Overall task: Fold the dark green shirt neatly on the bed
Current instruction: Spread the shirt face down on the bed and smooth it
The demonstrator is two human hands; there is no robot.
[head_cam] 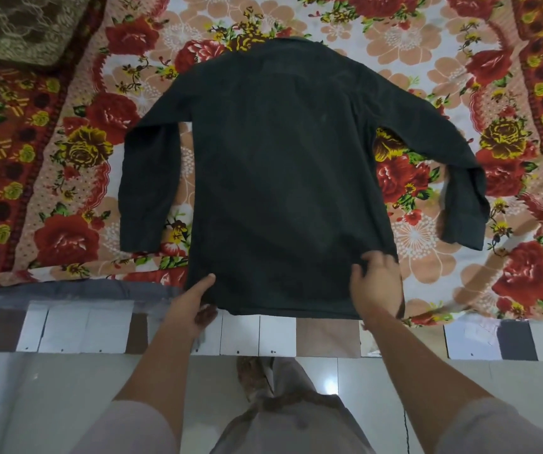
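The dark green shirt lies flat on the bed, back side up, collar at the far end. Both long sleeves bend down along its sides. Its hem hangs slightly over the near edge of the bed. My left hand pinches the hem's left corner, thumb on top and fingers underneath. My right hand lies on the hem's right corner with fingers spread over the cloth; whether the fingers curl round the edge is hidden.
A floral bedsheet in red, peach and white covers the bed. A brown patterned cushion sits at the far left corner. The bed's tiled side and a glossy floor lie below me.
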